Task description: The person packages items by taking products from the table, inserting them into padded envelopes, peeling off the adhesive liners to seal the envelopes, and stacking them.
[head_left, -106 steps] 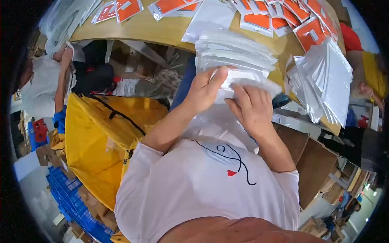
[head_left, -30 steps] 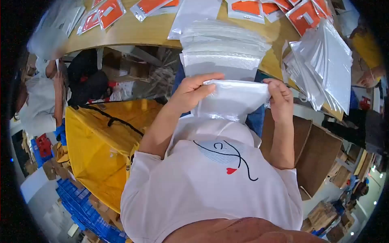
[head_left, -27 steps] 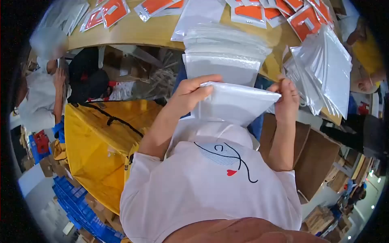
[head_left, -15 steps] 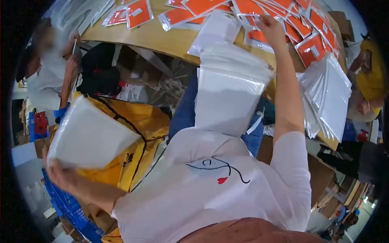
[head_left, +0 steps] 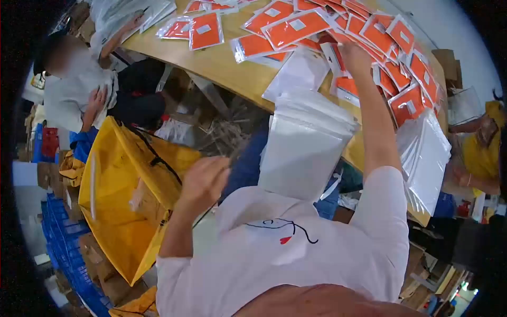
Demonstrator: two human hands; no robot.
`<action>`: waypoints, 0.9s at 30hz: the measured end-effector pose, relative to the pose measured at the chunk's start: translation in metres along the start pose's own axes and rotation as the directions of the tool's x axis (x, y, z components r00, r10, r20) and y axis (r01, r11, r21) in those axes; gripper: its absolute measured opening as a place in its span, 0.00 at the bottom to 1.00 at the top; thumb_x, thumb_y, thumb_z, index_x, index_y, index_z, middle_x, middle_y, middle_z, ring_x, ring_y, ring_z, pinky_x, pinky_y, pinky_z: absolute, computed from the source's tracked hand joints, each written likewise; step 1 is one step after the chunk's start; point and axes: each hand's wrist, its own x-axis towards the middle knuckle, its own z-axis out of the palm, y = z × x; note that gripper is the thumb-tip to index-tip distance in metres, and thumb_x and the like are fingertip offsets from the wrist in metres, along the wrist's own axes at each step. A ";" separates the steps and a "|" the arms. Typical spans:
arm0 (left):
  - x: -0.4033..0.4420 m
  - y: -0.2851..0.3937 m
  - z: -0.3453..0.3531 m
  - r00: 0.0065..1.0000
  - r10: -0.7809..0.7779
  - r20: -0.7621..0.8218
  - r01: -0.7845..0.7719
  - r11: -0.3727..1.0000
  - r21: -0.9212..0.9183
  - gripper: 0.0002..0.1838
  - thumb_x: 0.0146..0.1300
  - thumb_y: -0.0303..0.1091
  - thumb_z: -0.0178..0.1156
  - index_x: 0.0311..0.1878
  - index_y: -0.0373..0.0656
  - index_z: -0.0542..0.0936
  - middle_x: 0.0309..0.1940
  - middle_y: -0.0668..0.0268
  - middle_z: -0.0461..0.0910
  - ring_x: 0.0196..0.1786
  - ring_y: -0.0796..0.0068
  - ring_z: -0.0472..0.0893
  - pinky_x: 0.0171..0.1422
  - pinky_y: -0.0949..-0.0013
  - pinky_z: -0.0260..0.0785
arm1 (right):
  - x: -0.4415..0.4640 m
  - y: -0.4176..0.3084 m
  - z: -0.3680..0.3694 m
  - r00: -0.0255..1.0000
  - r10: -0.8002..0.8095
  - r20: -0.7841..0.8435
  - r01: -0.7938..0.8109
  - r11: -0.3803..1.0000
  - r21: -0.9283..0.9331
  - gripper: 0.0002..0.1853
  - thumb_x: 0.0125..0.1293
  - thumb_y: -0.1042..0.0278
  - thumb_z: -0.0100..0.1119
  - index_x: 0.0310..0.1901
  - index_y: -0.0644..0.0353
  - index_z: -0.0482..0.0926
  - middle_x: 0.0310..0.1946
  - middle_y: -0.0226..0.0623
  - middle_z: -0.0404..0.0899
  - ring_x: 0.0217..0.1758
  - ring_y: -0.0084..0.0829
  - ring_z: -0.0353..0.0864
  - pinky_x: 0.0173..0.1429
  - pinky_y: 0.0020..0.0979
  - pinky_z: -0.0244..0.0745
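Note:
My right hand (head_left: 356, 61) reaches over the table's near edge, its fingers closed on an orange packet in a clear sleeve (head_left: 334, 57). My left hand (head_left: 205, 182) is in the air beside the yellow bag, slightly blurred, with curled fingers and nothing visible in them. A stack of white padded envelopes (head_left: 303, 150) rests against my lap and the table edge. White sheets or sleeves (head_left: 298, 74) lie just beyond it. The yellow bag (head_left: 119, 195) gapes at my left, and a thin white edge (head_left: 93, 185) shows along its side.
Many orange packets (head_left: 377, 34) spread across the wooden table (head_left: 174, 55). Another pile of white envelopes (head_left: 425, 158) stands at the right edge. A seated person (head_left: 79, 84) works at the left, and another in yellow (head_left: 483, 137) is at the right. Blue crates (head_left: 66, 253) are lower left.
My left hand has let go of the white padded envelope and moved right, away from the yellow bag. My right hand stays among the orange packets, now with one in its fingers.

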 end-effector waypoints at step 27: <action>0.082 0.053 0.102 0.893 0.408 0.192 -0.404 0.913 -0.063 0.07 0.56 0.30 0.58 0.38 0.43 0.76 0.35 0.63 0.75 0.32 0.63 0.75 0.33 0.67 0.69 | -0.206 -0.042 -0.221 0.927 0.225 -0.300 0.036 0.743 0.668 0.15 0.60 0.70 0.66 0.47 0.68 0.81 0.34 0.39 0.84 0.33 0.19 0.77 0.38 0.17 0.72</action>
